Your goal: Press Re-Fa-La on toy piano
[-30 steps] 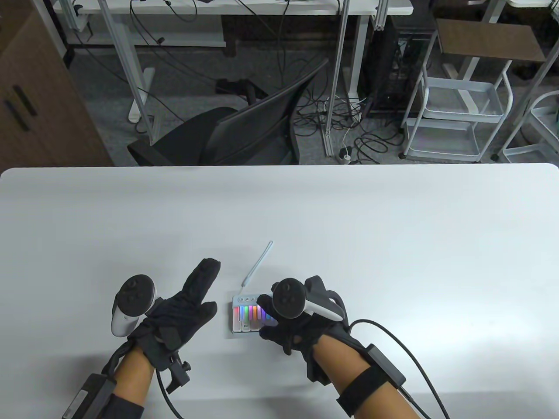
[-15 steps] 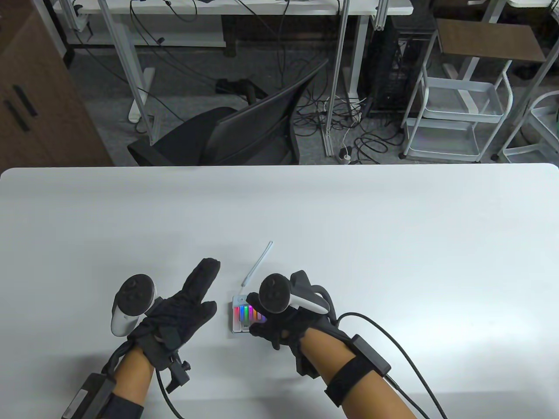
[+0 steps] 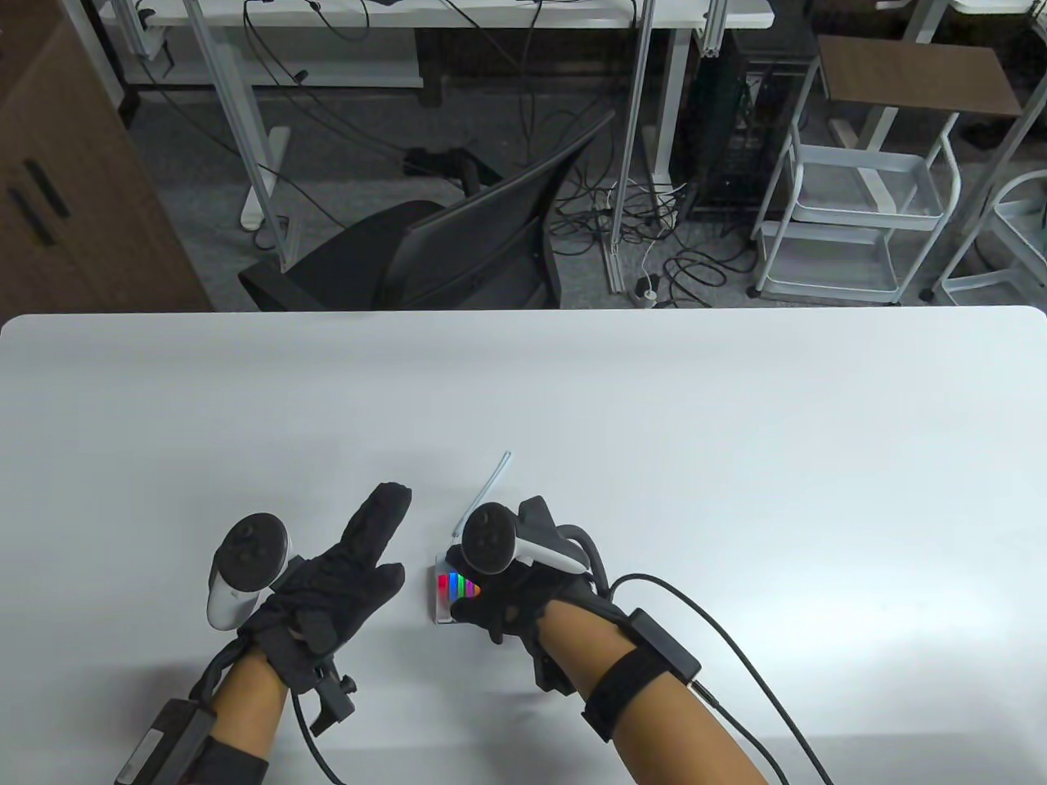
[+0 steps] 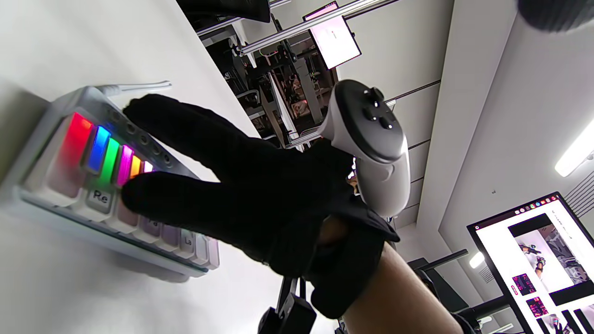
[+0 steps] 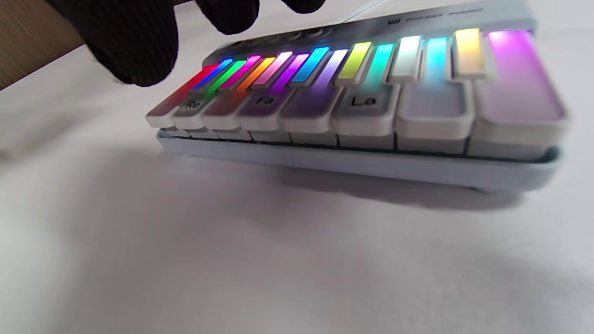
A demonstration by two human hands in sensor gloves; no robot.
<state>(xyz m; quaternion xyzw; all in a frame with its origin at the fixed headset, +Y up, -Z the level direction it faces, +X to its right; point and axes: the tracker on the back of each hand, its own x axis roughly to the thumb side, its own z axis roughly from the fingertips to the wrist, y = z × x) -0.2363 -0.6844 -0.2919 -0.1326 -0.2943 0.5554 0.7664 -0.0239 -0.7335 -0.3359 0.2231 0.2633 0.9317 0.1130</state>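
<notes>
The toy piano point(image 3: 448, 595) sits low and left of centre in the table view, on the white table point(image 3: 736, 458), its thin cable point(image 3: 483, 495) trailing toward the upper right. The right hand point(image 3: 523, 601) hovers over it, covering most of the keys, fingers spread and gripping nothing. The left hand point(image 3: 335, 585) rests flat on the table just left of the piano, fingers loosely extended, holding nothing.

In the left wrist view, one fingertip point(image 4: 134, 197) hangs just right of the Re key point(image 4: 100, 197), seemingly above it rather than pressing. To my eye Re comes next. The keys are narrow and crowded, so one finger should drop straight down on the label, the others lifted clear. In the right wrist view, Fa point(image 5: 264, 103) and La point(image 5: 364, 103) lie further right, each with one unlabelled key between.
</notes>
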